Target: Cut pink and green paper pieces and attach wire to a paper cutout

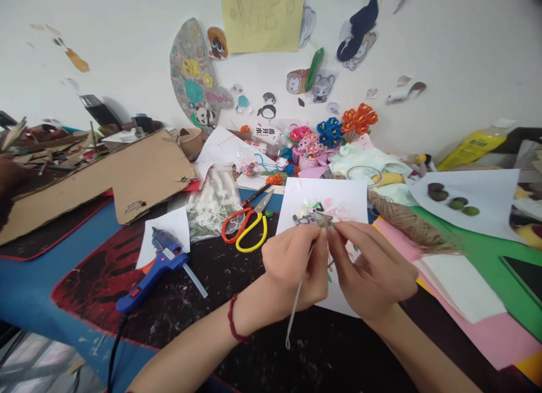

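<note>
In front of me, over a white sheet of paper (pixel 296 192), my two hands meet fingertip to fingertip. My left hand (pixel 292 263), with a dark red cord bracelet (pixel 232 319) at the wrist, is closed in a pinch on a small greyish piece (pixel 324 219). From that hand a thin pale cord (pixel 294 311) hangs down, ending in a small loop. The fingers of my right hand (pixel 372 269) pinch the same piece from the other side. Its exact kind is hard to make out. Small colourful cut-outs (pixel 305 211) lie on the paper just behind the fingers.
Left of my hands lie scissors (pixel 249 221) with red and yellow handles and a blue hot glue gun (pixel 154 280). Behind are a bag of white cords (pixel 215 204), cardboard (pixel 146 173) and craft flowers (pixel 309 142). To the right are twine (pixel 410 221) and coloured sheets (pixel 478 336).
</note>
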Demonstrator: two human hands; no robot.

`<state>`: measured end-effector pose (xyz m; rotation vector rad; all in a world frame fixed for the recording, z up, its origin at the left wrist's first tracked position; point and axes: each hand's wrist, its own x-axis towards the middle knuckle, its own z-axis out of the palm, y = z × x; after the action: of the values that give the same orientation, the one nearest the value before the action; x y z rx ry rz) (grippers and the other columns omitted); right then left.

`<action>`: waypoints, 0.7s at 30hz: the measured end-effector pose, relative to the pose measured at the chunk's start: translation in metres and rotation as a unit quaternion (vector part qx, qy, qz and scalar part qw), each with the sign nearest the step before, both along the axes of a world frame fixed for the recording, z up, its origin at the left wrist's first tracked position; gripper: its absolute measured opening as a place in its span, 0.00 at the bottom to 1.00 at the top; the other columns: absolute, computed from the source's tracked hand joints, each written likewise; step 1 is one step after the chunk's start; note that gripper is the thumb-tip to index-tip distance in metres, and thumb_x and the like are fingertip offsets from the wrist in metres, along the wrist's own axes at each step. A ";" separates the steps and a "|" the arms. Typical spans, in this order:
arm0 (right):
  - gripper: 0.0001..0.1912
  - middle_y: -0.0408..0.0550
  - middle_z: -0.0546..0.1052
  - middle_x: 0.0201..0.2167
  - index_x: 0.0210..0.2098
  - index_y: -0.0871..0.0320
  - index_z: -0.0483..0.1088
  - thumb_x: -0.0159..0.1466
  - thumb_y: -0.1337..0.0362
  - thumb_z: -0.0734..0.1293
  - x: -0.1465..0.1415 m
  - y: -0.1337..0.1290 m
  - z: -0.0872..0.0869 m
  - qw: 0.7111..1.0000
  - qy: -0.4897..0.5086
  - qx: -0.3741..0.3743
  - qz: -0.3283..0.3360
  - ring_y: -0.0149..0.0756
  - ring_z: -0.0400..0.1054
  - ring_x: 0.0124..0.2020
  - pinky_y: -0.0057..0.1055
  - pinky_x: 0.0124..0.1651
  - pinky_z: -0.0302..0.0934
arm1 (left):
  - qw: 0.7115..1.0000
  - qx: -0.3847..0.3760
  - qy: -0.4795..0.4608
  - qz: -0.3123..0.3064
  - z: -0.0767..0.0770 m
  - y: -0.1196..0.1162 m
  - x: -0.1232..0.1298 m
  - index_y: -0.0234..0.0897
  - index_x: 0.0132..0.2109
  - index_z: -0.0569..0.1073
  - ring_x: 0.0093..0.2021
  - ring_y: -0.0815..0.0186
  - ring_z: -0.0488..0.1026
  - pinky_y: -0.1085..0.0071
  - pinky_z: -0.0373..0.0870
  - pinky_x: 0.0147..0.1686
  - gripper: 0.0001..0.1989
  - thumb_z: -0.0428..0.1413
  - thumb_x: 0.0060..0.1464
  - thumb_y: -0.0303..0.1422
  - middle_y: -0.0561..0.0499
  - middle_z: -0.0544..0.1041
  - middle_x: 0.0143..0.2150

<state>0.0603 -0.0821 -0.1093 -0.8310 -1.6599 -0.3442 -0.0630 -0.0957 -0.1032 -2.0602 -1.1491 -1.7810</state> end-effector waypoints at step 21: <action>0.09 0.45 0.78 0.28 0.36 0.58 0.74 0.58 0.76 0.70 -0.002 0.001 -0.004 1.000 0.013 -0.002 0.004 0.31 0.73 0.28 0.27 0.34 0.69 | 1.000 -0.013 -0.003 -0.005 0.001 0.001 0.001 0.34 0.33 0.67 0.18 0.76 0.60 0.76 0.58 0.19 0.05 0.53 0.58 0.24 0.57 0.66 0.20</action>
<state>0.0586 -0.0807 -0.1129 -0.8280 -1.6403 -0.3244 -0.0622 -0.0944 -0.1018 -2.0801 -1.1724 -1.7883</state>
